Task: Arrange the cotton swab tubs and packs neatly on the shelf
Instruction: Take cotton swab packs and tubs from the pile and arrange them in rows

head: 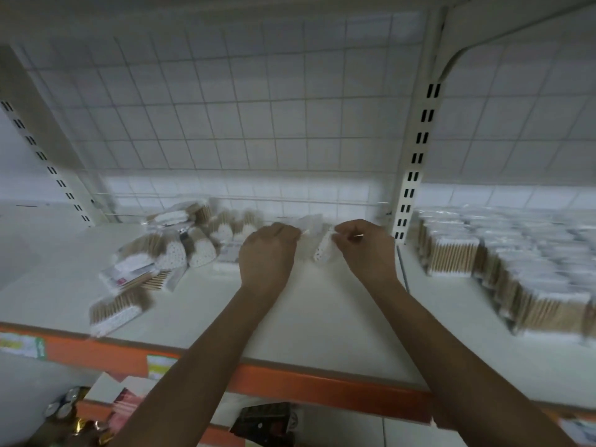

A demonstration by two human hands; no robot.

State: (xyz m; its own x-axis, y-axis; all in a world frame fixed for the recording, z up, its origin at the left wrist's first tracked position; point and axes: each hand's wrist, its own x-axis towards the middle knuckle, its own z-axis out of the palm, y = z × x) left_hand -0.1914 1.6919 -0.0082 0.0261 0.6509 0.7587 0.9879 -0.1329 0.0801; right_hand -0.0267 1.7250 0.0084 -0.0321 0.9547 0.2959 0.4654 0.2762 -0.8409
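On the white shelf [322, 317] both my hands reach toward the back. My left hand [269, 253] and my right hand [364, 250] each pinch one side of a clear cotton swab pack [319, 245] that stands between them near the rear grid. A loose heap of swab packs [174, 250] with wooden sticks lies to the left, one pack [116, 312] close to the front edge. Neat rows of swab tubs [516, 262] fill the shelf section on the right. The picture is blurred by motion.
A slotted upright post [416, 156] splits the shelf from the right section. A wire grid [242, 124] backs the shelf. The front edge is orange [290, 382] with price labels. Other goods sit on the lower shelf [264, 421].
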